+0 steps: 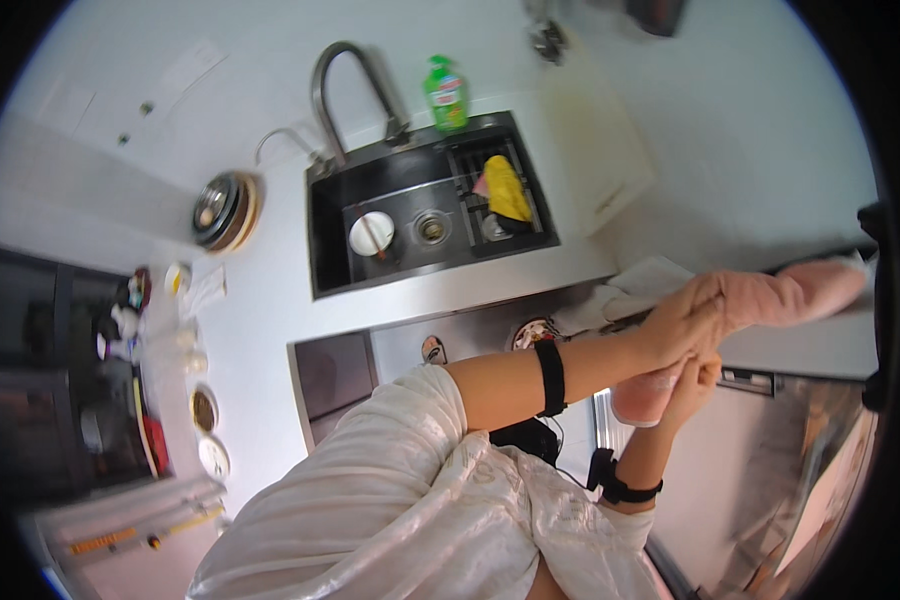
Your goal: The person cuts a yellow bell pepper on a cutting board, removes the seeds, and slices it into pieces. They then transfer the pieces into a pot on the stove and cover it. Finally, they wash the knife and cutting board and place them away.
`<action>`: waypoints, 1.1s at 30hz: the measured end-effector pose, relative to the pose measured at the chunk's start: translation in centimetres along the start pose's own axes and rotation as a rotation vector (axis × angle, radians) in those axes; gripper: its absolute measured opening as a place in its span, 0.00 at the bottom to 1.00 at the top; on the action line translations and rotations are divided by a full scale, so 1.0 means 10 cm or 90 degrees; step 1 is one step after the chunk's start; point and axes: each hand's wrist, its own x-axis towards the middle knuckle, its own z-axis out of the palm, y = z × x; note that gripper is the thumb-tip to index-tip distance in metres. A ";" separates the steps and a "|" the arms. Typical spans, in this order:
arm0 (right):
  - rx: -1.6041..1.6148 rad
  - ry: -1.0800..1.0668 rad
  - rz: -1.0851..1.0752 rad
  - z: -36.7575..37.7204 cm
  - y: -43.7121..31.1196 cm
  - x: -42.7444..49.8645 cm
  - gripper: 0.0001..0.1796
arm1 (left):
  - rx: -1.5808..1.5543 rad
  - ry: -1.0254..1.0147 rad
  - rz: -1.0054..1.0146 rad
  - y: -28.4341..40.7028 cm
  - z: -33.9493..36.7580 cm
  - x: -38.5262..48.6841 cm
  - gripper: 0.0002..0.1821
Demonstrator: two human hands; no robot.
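Note:
A damp-looking pink cloth (787, 296) is bunched between my two hands at the right of the view. My left hand (679, 322) grips its middle, with one length of the cloth sticking out to the right. Just below, my right hand (694, 386) is closed on the same cloth, and a folded end hangs beside that wrist. The hands touch each other, so the gripped part is mostly hidden. Both forearms wear black straps.
Left of my hands, a black sink (420, 225) holds a white bowl (371, 233) with chopsticks and a yellow cloth (507, 189) over a rack. A green pump bottle (446, 94) and a tall curved faucet (322, 82) stand behind. Stacked pot lids (221, 210) lean at the wall.

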 end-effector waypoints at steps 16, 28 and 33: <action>0.018 -0.685 0.275 0.73 0.23 -0.70 0.29 | 0.045 0.474 -0.092 0.58 -2.20 -2.49 0.22; 0.129 -1.031 0.316 1.73 -0.53 -3.43 0.16 | -0.092 0.511 0.152 1.65 -1.55 -3.97 0.20; 0.161 -1.140 0.349 1.64 -0.65 -4.11 0.27 | 0.318 0.893 0.305 1.66 -1.58 -4.44 0.31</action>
